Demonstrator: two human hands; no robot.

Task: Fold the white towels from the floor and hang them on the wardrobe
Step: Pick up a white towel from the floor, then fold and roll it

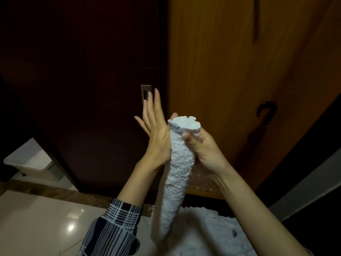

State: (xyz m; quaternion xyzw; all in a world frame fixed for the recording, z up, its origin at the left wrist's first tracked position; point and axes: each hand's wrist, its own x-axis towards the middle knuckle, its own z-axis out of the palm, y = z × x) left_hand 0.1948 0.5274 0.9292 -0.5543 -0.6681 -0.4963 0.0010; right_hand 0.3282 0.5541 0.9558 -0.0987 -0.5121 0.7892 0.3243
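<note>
While it is hanging limp before the wardrobe (pixel 212 61), the towel (pixel 177 163) is looking soft and light; the right hand (pixel 201 146) is gripping its bunched top, the left hand (pixel 155 130) is lying flat and open against it.

Two hands (pixel 156 133), two towels (pixel 177 163), one bin (pixel 31 163)

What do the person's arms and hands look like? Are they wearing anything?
The left arm has a checked sleeve in dark and white stripes, pushed up so the forearm is bare. The right arm is bare as far as the picture shows, with no sleeve in view. The left hand has long nails on its fingers. No rings, watch or gloves show on it or on the right hand.
</note>
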